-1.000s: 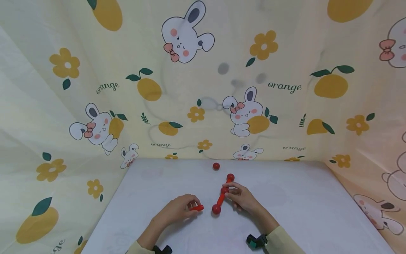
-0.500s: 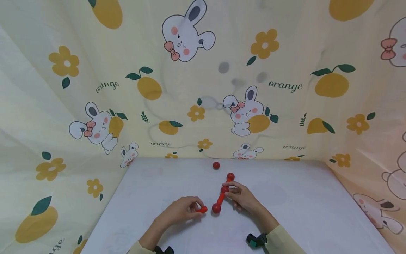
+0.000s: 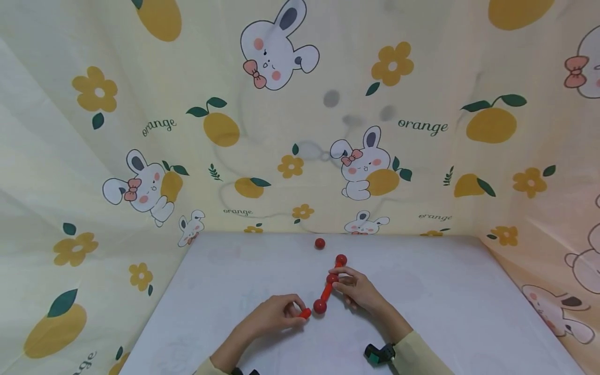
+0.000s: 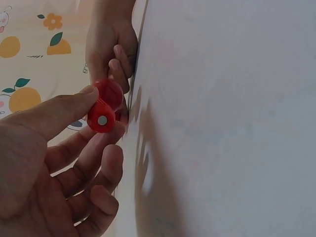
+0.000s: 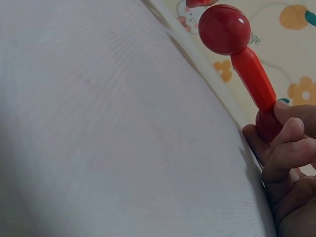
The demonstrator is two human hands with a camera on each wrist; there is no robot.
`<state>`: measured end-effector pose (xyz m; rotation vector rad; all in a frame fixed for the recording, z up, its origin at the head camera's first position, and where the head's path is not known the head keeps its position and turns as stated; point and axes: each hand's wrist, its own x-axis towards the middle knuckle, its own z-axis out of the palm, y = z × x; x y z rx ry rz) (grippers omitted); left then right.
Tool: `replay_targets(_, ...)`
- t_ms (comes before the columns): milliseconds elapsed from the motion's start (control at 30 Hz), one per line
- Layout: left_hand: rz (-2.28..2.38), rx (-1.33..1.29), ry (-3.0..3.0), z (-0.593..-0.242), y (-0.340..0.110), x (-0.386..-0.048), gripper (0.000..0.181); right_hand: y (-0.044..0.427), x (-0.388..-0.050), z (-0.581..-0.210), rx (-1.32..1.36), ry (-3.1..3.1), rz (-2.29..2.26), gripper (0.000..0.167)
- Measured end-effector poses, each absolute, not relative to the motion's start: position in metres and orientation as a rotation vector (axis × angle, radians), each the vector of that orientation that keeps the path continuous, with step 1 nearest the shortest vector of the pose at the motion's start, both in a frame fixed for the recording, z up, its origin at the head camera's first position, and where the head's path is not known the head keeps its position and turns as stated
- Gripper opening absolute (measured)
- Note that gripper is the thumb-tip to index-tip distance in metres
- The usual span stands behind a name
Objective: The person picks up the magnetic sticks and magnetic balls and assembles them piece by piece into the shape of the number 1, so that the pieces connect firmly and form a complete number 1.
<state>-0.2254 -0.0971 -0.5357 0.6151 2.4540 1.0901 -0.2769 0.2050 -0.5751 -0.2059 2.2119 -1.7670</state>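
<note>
My left hand (image 3: 279,314) pinches a short red rod (image 3: 305,313) between thumb and fingers. In the left wrist view a pale round spot shows on the end of the rod (image 4: 101,120). Just right of it is the near ball (image 3: 320,306) of a red chain: three balls joined in a line by two rods (image 3: 326,292). My right hand (image 3: 361,291) grips the chain at its middle ball (image 3: 332,278). In the right wrist view the near ball (image 5: 224,29) stands at the free end of a rod (image 5: 254,79); my fingers partly cover the middle ball.
A loose red ball (image 3: 320,244) lies near the back edge of the white table (image 3: 440,307). Behind and at both sides hangs a cream cloth (image 3: 281,130) printed with rabbits, oranges and flowers.
My left hand has moved right and slightly nearer with its rod, which now lies close to the chain's near ball and points differently. My right hand keeps its grip in place.
</note>
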Motion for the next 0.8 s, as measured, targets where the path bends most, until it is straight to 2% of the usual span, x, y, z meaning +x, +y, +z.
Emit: replay_targets(800, 1.220, 0.584, 2.404, -0.550, -0.086, -0.215, 0.018, 0.205, -0.277, -0.576, -0.185, 2.228, -1.757, 0.045)
